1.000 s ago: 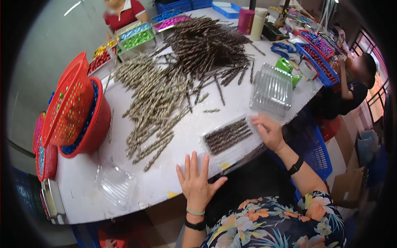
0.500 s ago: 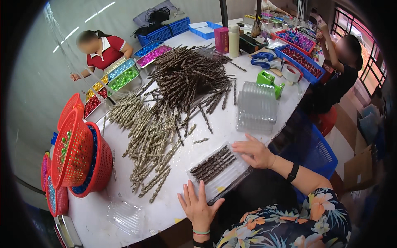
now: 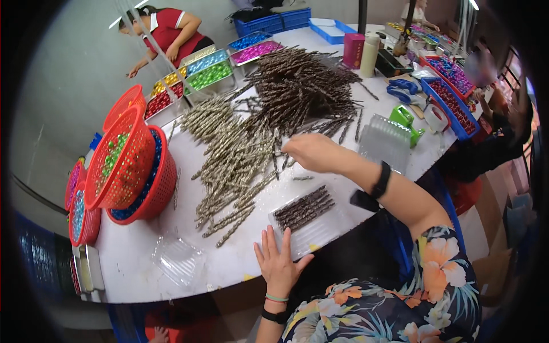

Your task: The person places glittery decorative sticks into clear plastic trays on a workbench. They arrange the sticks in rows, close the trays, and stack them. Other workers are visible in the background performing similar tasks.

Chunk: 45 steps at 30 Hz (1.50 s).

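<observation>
A clear ribbed plastic tray (image 3: 311, 231) lies near the table's front edge with several dark twisted sticks (image 3: 304, 207) side by side in it. My left hand (image 3: 279, 263) is open, fingers spread, its fingertips at the tray's near-left corner. Beyond the tray, my right hand (image 3: 313, 153) is closed at the right edge of the loose sticks; whatever its fingertips pinch is hidden. Right there, a heap of pale silvery twisted sticks (image 3: 229, 160) meets a taller pile of dark brown ones (image 3: 306, 83).
Stacked clear trays (image 3: 386, 140) and a green tape dispenser (image 3: 407, 121) stand right. An upturned clear tray (image 3: 178, 258) lies front left. Red baskets (image 3: 128, 154) of beads stand at left; metal bins (image 3: 209, 77) of coloured beads are behind. A person in red (image 3: 177, 34) stands at the far left.
My right hand has left the tray's right side and moved forward to the stick piles, its fingers now closed. My left hand stays by the tray. The view has shifted; the person in red leans over.
</observation>
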Each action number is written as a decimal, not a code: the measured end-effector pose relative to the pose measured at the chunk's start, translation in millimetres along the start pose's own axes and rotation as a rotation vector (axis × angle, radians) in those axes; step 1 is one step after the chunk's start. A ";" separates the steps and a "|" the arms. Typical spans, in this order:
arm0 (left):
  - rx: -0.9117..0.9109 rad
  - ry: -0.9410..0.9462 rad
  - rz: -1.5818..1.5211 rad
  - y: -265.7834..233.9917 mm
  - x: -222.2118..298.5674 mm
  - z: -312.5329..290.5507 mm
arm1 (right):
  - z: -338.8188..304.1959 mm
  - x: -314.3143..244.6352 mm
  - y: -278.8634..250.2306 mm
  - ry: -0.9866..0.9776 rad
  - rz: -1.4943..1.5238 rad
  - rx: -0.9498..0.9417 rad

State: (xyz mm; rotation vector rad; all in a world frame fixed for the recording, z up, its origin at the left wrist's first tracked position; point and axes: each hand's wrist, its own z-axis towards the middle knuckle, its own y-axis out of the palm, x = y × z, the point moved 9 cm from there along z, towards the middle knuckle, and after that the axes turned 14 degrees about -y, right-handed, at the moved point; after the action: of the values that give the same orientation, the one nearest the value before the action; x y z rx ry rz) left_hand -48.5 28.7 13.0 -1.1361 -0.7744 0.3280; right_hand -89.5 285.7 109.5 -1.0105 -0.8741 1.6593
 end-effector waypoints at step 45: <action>-0.141 -0.012 -0.254 1.3 -2.6 20.1 | -135.2 -46.7 7.6 0.187 0.419 0.008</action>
State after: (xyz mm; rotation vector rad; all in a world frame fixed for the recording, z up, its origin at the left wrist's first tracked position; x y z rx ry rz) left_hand -64.2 41.4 14.8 -1.1525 -0.9534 0.0680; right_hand 40.0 250.7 59.1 -1.3883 -0.5554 1.8700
